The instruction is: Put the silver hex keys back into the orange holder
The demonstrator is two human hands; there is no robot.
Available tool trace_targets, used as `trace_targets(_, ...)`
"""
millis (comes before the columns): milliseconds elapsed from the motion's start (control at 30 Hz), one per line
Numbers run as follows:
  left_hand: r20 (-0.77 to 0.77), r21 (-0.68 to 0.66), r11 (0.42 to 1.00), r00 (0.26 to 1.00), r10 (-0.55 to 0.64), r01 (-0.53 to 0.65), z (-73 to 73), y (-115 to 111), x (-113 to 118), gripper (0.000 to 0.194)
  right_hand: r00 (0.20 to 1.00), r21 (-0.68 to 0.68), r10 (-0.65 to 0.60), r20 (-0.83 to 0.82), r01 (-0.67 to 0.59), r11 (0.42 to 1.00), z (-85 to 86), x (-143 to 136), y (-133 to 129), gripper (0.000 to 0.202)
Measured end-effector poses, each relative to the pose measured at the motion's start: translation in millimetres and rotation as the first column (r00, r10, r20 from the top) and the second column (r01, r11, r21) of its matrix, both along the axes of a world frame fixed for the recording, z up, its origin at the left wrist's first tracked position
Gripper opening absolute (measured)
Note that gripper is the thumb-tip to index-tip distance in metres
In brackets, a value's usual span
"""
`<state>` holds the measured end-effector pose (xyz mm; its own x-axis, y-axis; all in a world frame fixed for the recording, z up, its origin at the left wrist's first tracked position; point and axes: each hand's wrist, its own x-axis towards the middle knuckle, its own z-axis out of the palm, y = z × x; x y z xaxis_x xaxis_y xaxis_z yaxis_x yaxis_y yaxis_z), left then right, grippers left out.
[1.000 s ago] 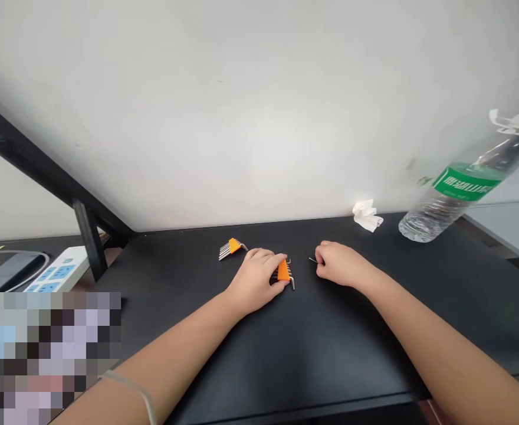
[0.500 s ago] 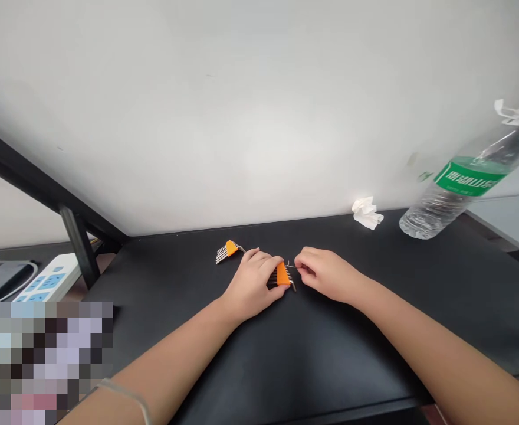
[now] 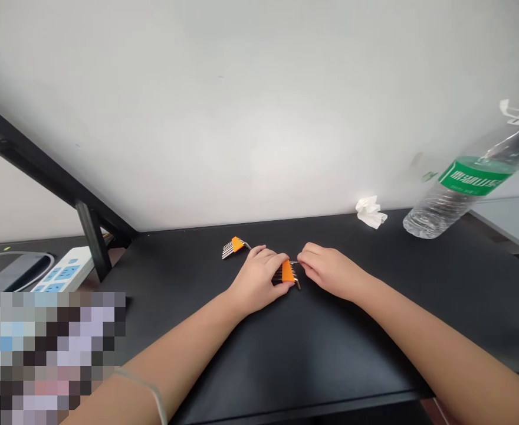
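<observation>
My left hand (image 3: 262, 280) is closed around an orange hex key holder (image 3: 288, 271) on the black tabletop, fingers on its far side and thumb on its near side. Several dark L-shaped hex keys stick out of this holder, partly covered by the hand. My right hand (image 3: 325, 268) pinches a thin metal hex key (image 3: 295, 262), its free end at the holder's far right corner. Whether that end sits inside a hole is too small to tell. Beyond my left hand, a second orange holder with silver hex keys (image 3: 238, 244) lies on the table.
On the black table (image 3: 242, 360), a crumpled white tissue (image 3: 371, 212) lies by the wall. A large clear bottle with a green label (image 3: 458, 186) stands at the back right. Left, past a black metal frame (image 3: 92, 236), are a white power strip (image 3: 67, 271) and a phone-like dark slab (image 3: 16, 275).
My right hand has brought the thin hex key's end against the holder's far corner; before, its bent tip showed just off the edge. The whole view has shifted slightly.
</observation>
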<state>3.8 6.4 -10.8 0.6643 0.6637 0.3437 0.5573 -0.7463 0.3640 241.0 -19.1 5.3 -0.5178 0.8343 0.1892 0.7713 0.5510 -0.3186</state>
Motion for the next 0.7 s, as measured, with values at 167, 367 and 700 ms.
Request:
trace_targets(167,0.006,0.000,1.000,1.000,-0.008,0.008,0.0,1.0,0.2,0.045,0.997,0.010,0.011,-0.073,-0.010,1.000,0.9,1.9,-0.6,0.018)
trace_targets(367,0.011,-0.012,1.000,1.000,-0.011,0.011,-2.2,2.6,0.1,0.045,0.996,0.007,0.045,-0.077,-0.044,0.999,1.2,4.8,-1.0,0.019)
trace_targets(700,0.016,0.045,0.998,0.999,-0.033,0.032,-4.7,3.4,-0.5,0.043,0.998,0.072,0.034,0.053,-0.038,0.997,3.0,2.2,-3.7,0.019)
